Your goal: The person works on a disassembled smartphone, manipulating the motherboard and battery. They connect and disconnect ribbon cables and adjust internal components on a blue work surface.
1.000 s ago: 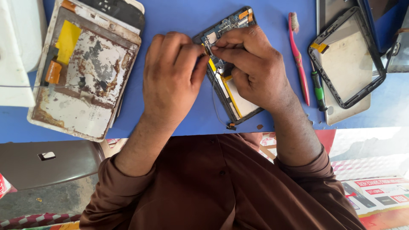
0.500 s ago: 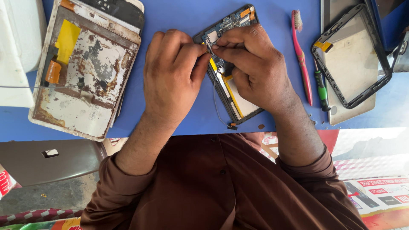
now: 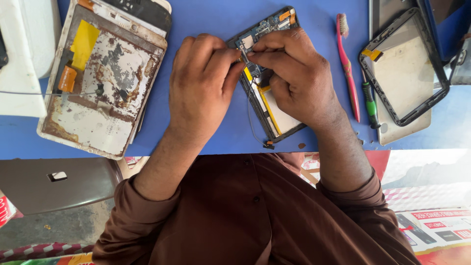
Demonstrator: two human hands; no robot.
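Across the blue table (image 3: 206, 19), both hands bunch over the opened tablet (image 3: 274, 105), covering most of it so only its circuit-board end and lower corner show, and the big stripped back panel (image 3: 100, 81) at left runs off the top edge. Left hand (image 3: 203, 88) and right hand (image 3: 294, 73) meet fingertip to fingertip, pinching something tiny I can't make out. Off to the right lie a black-framed screen (image 3: 405, 66), a pink toothbrush (image 3: 347, 61), and a green-handled screwdriver (image 3: 370, 103) just beside it.
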